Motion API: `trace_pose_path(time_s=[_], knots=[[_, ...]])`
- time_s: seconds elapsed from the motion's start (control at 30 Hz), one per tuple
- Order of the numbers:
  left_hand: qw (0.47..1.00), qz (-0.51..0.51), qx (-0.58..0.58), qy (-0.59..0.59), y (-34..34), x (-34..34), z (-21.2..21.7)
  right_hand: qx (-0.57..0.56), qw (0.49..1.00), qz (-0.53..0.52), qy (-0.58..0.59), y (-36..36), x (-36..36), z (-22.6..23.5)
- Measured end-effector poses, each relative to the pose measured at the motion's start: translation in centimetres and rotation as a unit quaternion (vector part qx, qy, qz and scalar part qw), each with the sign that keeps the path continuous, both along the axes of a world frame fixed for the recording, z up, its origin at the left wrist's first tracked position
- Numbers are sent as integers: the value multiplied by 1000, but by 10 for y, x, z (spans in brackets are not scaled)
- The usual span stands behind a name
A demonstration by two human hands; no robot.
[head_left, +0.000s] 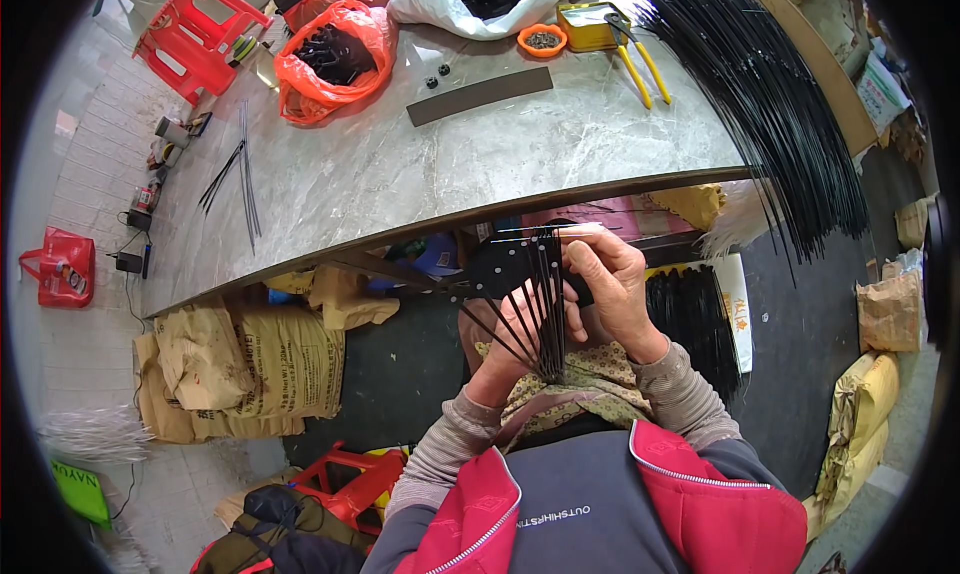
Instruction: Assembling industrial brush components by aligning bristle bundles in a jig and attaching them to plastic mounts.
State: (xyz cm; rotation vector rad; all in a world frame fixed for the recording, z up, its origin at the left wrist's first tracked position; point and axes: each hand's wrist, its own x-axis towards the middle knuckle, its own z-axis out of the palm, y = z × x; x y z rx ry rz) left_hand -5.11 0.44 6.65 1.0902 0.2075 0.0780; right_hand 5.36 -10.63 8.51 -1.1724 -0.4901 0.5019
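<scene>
In front of my lap, a bundle of thin black rods [545,314] fans out from its lower end. A black flat piece with pale round dots [498,266] shows at the bundle's upper left; how the two join is unclear. My left hand [515,326] is closed around the rods, its fingers partly hidden behind them. My right hand [612,279] is at the upper right of the bundle, thumb and forefinger pinched together. A thin pale wire [525,240] runs leftward from those fingertips, across the rod tops.
The grey table [340,174] ahead bears a dark curved strip [480,96], yellow-handled pliers [640,72], an orange bowl [543,41] of small pieces and a red bag [300,92]. Long black rods [770,104] overhang its right edge. Paper sacks [270,364] stand at left.
</scene>
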Motion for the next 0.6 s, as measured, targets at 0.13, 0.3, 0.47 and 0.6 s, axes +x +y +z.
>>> trace_pose_path(time_s=[0.13, 0.3, 0.47, 0.6], knots=[[1000, -16, 20, 2, 0, 3, -1, 0, 996, -79, -39, 6, 3, -6], [998, -19, 63, 12, 4, 1, -4, 1, 999, -48, 14, 4, 1, 4], [992, -5, 127, -5, 4, 3, -10, -4, 998, -59, 26, 7, -1, 7], [999, 21, -15, 28, 3, 5, -8, -12, 996, -83, -11, 10, 1, 5]])
